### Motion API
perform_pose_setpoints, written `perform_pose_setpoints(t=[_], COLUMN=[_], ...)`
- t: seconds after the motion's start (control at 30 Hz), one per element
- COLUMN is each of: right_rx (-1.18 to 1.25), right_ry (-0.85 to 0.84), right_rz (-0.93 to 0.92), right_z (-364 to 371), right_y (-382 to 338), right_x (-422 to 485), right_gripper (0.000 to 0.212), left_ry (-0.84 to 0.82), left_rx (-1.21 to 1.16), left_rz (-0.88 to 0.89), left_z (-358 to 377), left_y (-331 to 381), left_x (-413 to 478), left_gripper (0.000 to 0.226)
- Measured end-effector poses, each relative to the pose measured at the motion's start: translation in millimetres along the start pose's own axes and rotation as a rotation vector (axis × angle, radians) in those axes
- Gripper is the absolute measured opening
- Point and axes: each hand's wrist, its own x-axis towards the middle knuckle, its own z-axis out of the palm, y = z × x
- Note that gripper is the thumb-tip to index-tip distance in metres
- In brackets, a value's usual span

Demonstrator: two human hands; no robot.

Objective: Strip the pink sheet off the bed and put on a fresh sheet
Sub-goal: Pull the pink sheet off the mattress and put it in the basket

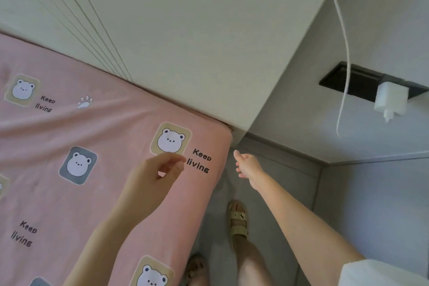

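Pink sheet lies stretched across the frame's left half; left hand hovers, fingers loosely curled and empty, right hand spread beside the centre corner: best hook under that corner, peel upward

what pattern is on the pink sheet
Sheet: white bear faces on beige and grey squares, "Keep living" text; head view.
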Motion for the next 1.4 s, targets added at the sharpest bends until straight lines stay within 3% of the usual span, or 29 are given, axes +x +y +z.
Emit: perform_pose_setpoints(t=[0.13,0.2,0.23,0.3,0.37,0.47,0.57,0.67,0.73,0.8,0.83,0.93,1.0,1.07,1.13,1.3,1.4], right_rx=[0.127,0.083,0.021,-0.131,-0.237,-0.259,-0.357,-0.434,-0.345,-0.085,-0.021,-0.020,0.151,0.215,0.108,-0.015,-0.021], right_ry=[-0.032,0.056,0.119,0.227,0.285,0.308,0.344,0.270,0.195,0.094,0.135,0.188,0.053,-0.025,0.047,0.258,0.412], right_rz=[0.052,-0.028,-0.079,-0.218,-0.351,-0.514,-0.827,-1.031,-1.012,-0.789,-0.650,-0.344,-0.249,-0.261,-0.339,-0.433,-0.512], right_z=[28.4,39.9,41.6,42.4,41.7,45.4,58.6,74.5,69.7,55.9,48.4,36.1,41.2,48.2,55.9,36.0,-26.2], right_y=[-12.4,-8.8,-6.2,1.2,8.0,14.0,18.7,35.8,40.9,40.7,40.4,35.4,25.6,20.1,21.8,26.0,29.4], right_x=[78.6,104.4,108.0,102.7,83.2,48.0,0.0,-34.5,-36.9,-18.8,-2.5,48.1,71.0,79.8,79.0,52.0,2.8], right_gripper=[0.051,0.029,0.033,0.048,0.049,0.047,0.037,0.037,0.039,0.024,0.022,0.087,0.090,0.052,0.007,0.040,0.041], left_ry=[0.015,0.015,0.018,0.039,0.059,-0.016,-0.086,-0.109,-0.027,0.091,0.137,0.190,0.199,0.220,0.252,0.346,0.352], left_rx=[0.009,0.019,0.028,0.047,0.076,0.156,0.342,0.450,0.346,0.225,0.182,0.179,0.191,0.176,0.143,0.131,0.126], left_rz=[-0.066,-0.078,-0.081,-0.099,-0.154,-0.266,-0.318,-0.314,-0.291,-0.236,-0.192,-0.064,-0.030,-0.008,-0.015,-0.057,-0.063], left_z=[17.4,28.6,36.1,55.5,74.6,101.5,115.0,106.4,92.5,75.4,68.6,56.3,53.2,54.0,57.7,60.6,54.7], left_y=[-15.9,-23.3,-27.2,-33.9,-38.6,-38.2,-30.3,-36.9,-52.3,-55.8,-53.4,-40.7,-35.3,-32.4,-26.6,-12.4,-3.9], left_x=[55.2,80.6,92.7,116.8,136.7,155.9,164.6,158.5,147.1,133.5,129.4,121.0,116.8,111.5,108.1,105.5,101.1], left_gripper=[0.015,0.017,0.017,0.014,0.018,0.043,0.059,0.039,0.026,0.028,0.030,0.040,0.042,0.040,0.038,0.046,0.050])
